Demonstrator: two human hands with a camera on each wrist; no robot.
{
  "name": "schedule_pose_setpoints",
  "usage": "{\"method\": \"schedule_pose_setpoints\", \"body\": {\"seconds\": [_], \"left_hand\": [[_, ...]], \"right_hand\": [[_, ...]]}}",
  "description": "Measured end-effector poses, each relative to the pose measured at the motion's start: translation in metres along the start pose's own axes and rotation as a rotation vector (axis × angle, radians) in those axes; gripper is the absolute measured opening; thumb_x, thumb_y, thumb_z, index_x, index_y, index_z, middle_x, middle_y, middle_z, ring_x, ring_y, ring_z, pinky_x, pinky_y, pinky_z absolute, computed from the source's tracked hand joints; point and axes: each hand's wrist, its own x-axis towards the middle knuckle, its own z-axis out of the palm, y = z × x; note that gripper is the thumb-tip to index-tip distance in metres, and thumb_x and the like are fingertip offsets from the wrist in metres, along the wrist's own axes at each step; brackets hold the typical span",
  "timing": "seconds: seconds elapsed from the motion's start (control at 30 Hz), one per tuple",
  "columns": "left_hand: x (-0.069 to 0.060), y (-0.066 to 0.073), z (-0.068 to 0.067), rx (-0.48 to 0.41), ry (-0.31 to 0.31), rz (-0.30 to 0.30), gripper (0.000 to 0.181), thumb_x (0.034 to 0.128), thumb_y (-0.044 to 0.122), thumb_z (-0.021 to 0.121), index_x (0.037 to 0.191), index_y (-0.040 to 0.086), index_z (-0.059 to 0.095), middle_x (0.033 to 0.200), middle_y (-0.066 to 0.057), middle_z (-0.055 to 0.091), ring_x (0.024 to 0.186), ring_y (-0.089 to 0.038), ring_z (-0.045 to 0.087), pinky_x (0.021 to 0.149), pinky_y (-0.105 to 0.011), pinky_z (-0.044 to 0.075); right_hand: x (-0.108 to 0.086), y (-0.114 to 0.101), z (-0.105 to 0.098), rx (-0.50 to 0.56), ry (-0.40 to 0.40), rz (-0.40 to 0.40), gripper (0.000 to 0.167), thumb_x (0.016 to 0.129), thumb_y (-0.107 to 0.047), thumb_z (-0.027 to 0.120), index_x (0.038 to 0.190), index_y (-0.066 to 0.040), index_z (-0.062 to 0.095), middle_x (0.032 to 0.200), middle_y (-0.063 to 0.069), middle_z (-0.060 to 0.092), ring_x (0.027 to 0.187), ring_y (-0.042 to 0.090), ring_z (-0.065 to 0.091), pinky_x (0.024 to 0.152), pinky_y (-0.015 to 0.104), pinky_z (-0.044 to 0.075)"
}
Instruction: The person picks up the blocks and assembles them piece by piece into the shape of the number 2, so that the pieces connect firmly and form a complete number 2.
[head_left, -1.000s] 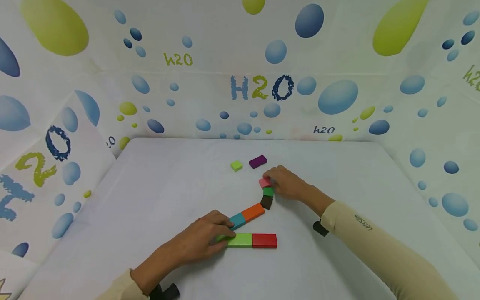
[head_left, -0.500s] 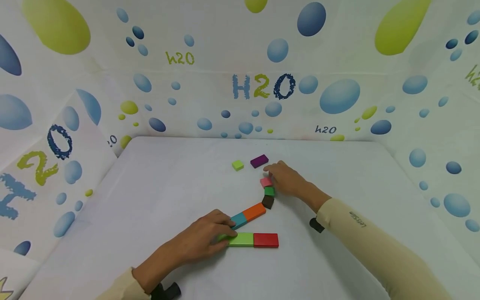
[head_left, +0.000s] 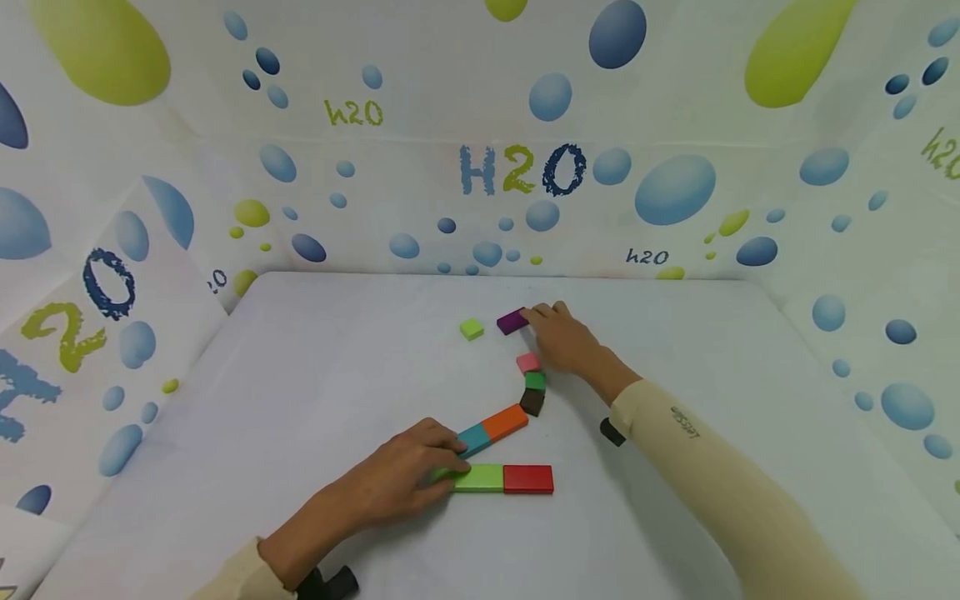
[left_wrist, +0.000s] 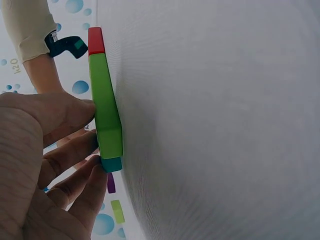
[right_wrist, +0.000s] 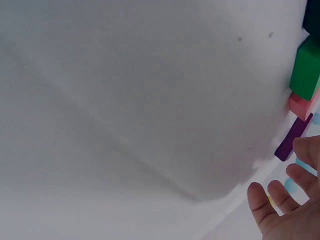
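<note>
My left hand [head_left: 408, 471] rests on the light green block [head_left: 480, 478], whose right end meets a red block [head_left: 528, 479]. Its fingertips also touch a teal block [head_left: 474, 440], joined end to end with an orange block [head_left: 506, 423]. In the left wrist view the thumb lies on the light green block's upper edge. At the far side, the right hand [head_left: 564, 337] reaches with its fingertips at the right end of a purple block [head_left: 512, 322]. The right wrist view shows its fingers spread apart beside the purple block [right_wrist: 292, 137].
Pink [head_left: 528, 362], green [head_left: 535, 381] and dark brown [head_left: 532, 402] blocks form a bent line from the orange block's end. A small lime block [head_left: 472, 329] lies left of the purple one. A patterned backdrop [head_left: 420, 167] stands behind the white table [head_left: 337, 333].
The right hand has left the pink block and moved away from the person to the purple block. The left hand stays where it was, and the blocks keep their places.
</note>
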Motion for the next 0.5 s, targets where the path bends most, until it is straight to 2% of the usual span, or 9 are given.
{"method": "schedule_pose_setpoints", "body": {"seconds": [0.13, 0.33, 0.5], "left_hand": [[0.000, 0.000, 0.000, -0.001, -0.002, -0.002, 0.021, 0.0912, 0.018, 0.076, 0.112, 0.019, 0.079, 0.121, 0.004, 0.067, 0.117, -0.011, 0.055, 0.098, -0.031, 0.053], [0.000, 0.001, -0.001, 0.000, -0.005, -0.014, 0.021, 0.0909, 0.018, 0.076, 0.112, 0.019, 0.079, 0.120, 0.004, 0.066, 0.117, -0.011, 0.055, 0.098, -0.031, 0.054], [0.000, 0.001, 0.000, -0.006, -0.004, -0.015, 0.021, 0.0911, 0.018, 0.076, 0.112, 0.018, 0.079, 0.120, 0.004, 0.066, 0.117, -0.010, 0.055, 0.097, -0.031, 0.054]], "right_hand": [[0.005, -0.003, -0.004, 0.003, -0.047, 0.052, 0.055, 0.104, -0.015, 0.051, 0.158, -0.013, 0.037, 0.158, 0.009, 0.042, 0.123, 0.032, 0.042, 0.101, 0.040, 0.052], [0.012, -0.008, -0.007, 0.003, -0.081, 0.076, 0.059, 0.103, -0.015, 0.054, 0.159, -0.016, 0.034, 0.162, 0.005, 0.038, 0.120, 0.032, 0.041, 0.094, 0.038, 0.054], [0.020, -0.010, -0.008, 0.042, -0.120, 0.109, 0.060, 0.103, -0.014, 0.052, 0.160, -0.020, 0.033, 0.164, 0.003, 0.034, 0.119, 0.032, 0.039, 0.087, 0.035, 0.054]]}}
